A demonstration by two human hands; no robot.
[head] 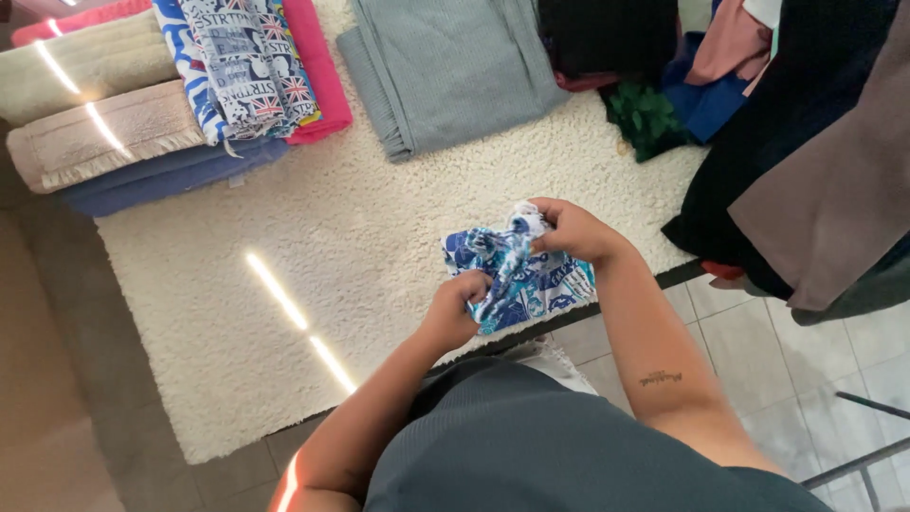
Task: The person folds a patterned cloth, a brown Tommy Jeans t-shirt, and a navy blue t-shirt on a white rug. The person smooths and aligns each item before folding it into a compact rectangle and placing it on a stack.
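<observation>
Fingers of left hand [453,313] and right hand [569,230] pinch a blue patterned cloth [519,268] over the cream rug [360,237].

soft daylight, diagonal glare streaks

cloth [521,270]: blue/white print | rug [360,237]: cream | sweater [455,66]: grey

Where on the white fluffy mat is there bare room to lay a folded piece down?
The widest bare patch of the cream mat lies between the stacked towels, the grey folded garment and the blue patterned cloth that both hands hold. The mat's right end is crowded by the dark clothes heap.
</observation>
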